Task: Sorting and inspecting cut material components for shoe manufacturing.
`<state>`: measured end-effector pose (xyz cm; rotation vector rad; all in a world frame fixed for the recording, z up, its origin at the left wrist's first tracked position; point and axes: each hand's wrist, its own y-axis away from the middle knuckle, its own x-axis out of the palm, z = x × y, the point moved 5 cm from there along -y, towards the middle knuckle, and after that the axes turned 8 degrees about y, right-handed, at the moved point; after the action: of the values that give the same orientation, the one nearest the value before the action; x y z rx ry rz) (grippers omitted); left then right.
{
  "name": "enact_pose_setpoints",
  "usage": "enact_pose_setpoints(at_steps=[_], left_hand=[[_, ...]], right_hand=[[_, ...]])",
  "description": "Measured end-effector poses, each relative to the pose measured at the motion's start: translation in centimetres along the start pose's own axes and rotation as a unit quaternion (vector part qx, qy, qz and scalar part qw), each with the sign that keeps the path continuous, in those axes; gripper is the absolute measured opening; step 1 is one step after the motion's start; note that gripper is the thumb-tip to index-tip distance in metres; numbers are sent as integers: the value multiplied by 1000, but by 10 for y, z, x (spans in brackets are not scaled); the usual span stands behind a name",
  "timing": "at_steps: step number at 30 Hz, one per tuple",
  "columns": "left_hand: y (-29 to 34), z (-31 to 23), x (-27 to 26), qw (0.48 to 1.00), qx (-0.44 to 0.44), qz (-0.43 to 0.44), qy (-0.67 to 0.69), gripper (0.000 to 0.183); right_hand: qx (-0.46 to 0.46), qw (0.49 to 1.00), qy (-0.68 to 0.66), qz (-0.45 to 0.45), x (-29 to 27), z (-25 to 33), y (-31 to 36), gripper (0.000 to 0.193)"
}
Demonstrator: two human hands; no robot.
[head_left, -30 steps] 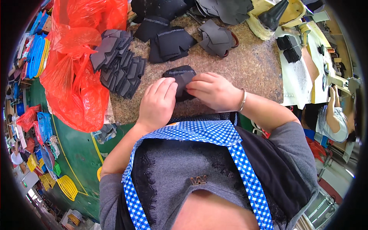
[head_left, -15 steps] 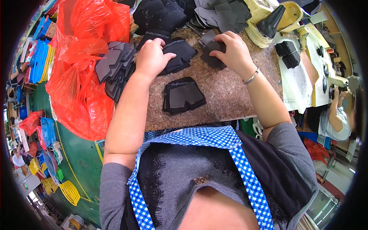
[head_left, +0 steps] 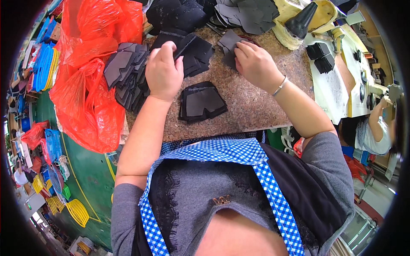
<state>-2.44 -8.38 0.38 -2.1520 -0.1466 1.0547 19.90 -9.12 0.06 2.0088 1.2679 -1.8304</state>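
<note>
On a speckled worktop [head_left: 265, 102], left hand [head_left: 165, 76] half-curled beside black cut pieces [head_left: 200, 57], hold unclear, right hand [head_left: 257, 65] bent-fingered over grey cut pieces [head_left: 228, 42], grip hidden, notched grey-on-black piece [head_left: 201, 102] nearer the checked apron [head_left: 213, 148].

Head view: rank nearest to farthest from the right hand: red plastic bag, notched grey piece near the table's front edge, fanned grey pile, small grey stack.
From the right hand:
1. Small grey stack, at its fingertips, on the left.
2. Notched grey piece, lower left.
3. Fanned grey pile, farther left.
4. Red plastic bag, far left, beyond that pile.
</note>
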Motion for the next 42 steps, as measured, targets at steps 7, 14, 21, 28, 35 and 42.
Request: enact_pose_setpoints(at_steps=[7,14,21,28,35,42], left_hand=[[4,18,-13,750,-356,9,557,49],[55,-39,-25,888,-232,339,206,52],[14,-78,12,948,56,230,211,33],[14,-80,58,941,91,292,147,35],[16,-81,63,938,78,310,137,43],[7,-85,72,938,56,321,117,48]], right_hand=[[55,991,-101,67,-9,-26,-8,20],[-35,999,-17,-23,2,-5,13,20],[-35,989,-82,120,1,-16,-3,23],[-135,988,70,20,-1,-4,5,24],[219,943,-251,17,2,-53,-8,19],[438,755,-488,23,28,-67,12,15]])
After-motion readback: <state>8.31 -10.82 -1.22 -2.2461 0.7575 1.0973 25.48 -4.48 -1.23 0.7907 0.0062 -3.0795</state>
